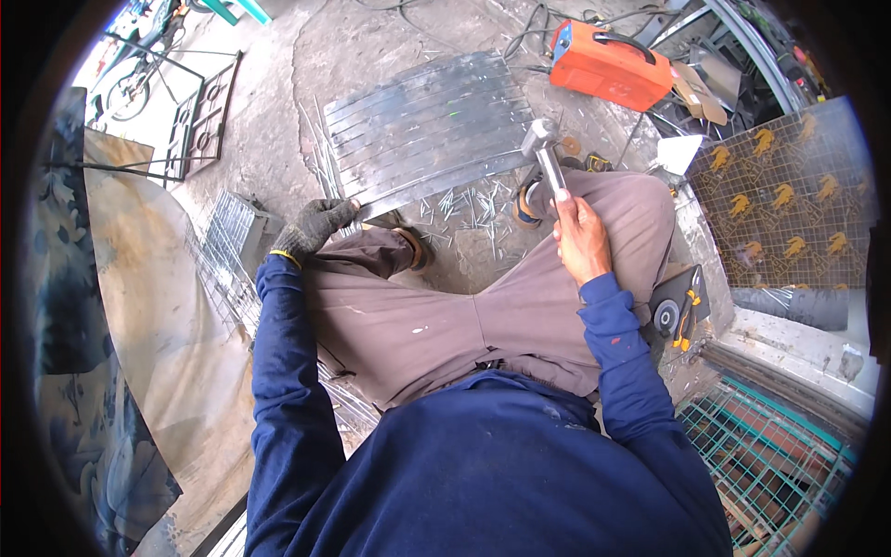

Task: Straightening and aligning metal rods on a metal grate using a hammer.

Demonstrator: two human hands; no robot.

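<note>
My right hand, bare, is closed around the handle of a metal hammer. The hammer's head points away from me, above my right knee and beside the ribbed metal sheet on the floor. My left hand wears a dark grey knit glove, with a fingertip showing bare. It is closed at the near left corner of the sheet, above my left shin. A thin, light metal edge shows beside its fingers; whether that belongs to the sheet or is a separate strip, I cannot tell. Several cut metal pieces lie between my feet.
An orange welding machine with cables stands at the far right. A patterned board leans on the right, above a green wire grid. An angle grinder lies by my right thigh. Thin rods lie left of the sheet.
</note>
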